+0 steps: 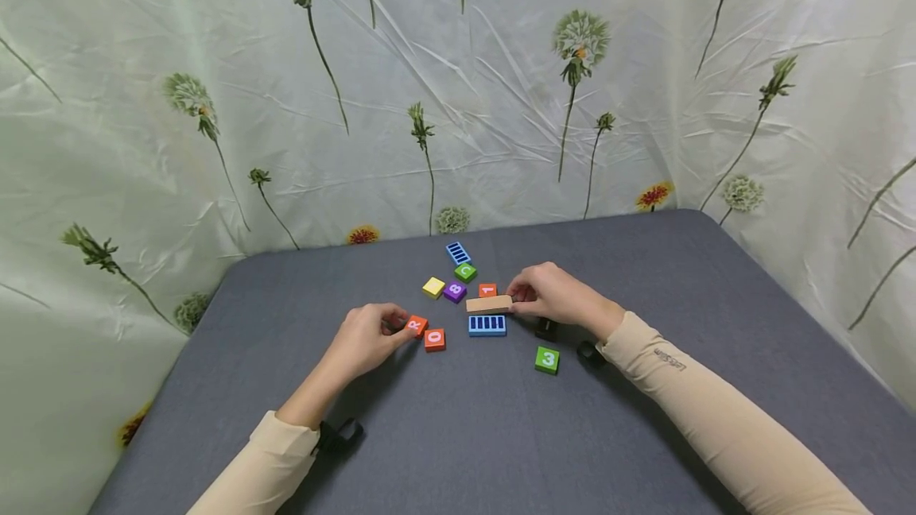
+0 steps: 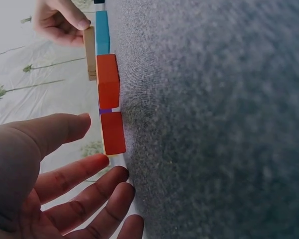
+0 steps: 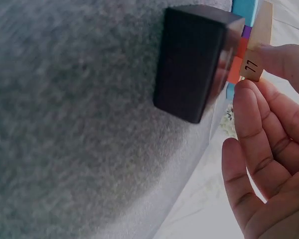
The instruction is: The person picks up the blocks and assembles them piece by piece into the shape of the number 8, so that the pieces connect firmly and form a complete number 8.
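In the head view, the right hand (image 1: 556,293) pinches one end of a flat wooden strip (image 1: 489,305), held above a blue slotted block (image 1: 487,326). The right wrist view has the right hand (image 3: 271,144) with thumb and fingertips on the strip (image 3: 253,62), printed with dark marks. The left hand (image 1: 365,342) is at the red R block (image 1: 417,326), beside the red block marked 0 (image 1: 434,340). From the left wrist, the left hand (image 2: 65,184) has its thumb apart from its fairly straight fingers, the index fingertip at the nearer red block (image 2: 113,133).
Behind are a red 1 block (image 1: 487,290), purple 8 block (image 1: 455,291), yellow block (image 1: 433,287), green C block (image 1: 465,272) and another blue slotted block (image 1: 458,253). Nearer sit a green 3 block (image 1: 547,360) and a black block (image 1: 546,330), partly under the right hand. A floral curtain hangs behind.
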`<state>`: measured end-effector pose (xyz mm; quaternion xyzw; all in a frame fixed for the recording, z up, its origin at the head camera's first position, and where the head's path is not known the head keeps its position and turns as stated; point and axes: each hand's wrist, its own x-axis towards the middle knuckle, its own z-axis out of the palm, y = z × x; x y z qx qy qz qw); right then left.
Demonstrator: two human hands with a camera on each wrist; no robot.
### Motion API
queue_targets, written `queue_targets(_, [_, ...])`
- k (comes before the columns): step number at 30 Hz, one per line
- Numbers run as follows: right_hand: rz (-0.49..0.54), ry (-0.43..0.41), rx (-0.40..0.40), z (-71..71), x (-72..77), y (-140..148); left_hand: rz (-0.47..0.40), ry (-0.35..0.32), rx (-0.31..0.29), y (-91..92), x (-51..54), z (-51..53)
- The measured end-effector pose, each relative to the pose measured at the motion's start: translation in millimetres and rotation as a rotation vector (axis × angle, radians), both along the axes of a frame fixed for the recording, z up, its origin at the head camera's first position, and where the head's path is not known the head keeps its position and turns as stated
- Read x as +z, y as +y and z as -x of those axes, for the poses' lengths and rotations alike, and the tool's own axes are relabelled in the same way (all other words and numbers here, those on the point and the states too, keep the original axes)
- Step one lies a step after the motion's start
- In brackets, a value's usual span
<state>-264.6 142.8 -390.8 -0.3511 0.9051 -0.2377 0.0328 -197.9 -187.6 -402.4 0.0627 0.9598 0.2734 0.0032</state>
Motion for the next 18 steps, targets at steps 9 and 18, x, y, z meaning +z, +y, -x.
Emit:
queue_targets(9, [0.030, 0.026, 0.000, -11.5, 4.5, 11.0, 0.002, -0.015, 0.003, 3.0, -1.1, 5.3])
queue_targets(18, [0.055, 0.042, 0.049, -31.5, 6.1, 17.0, 0.013, -0.024, 0.016, 2.3, -1.4, 7.9])
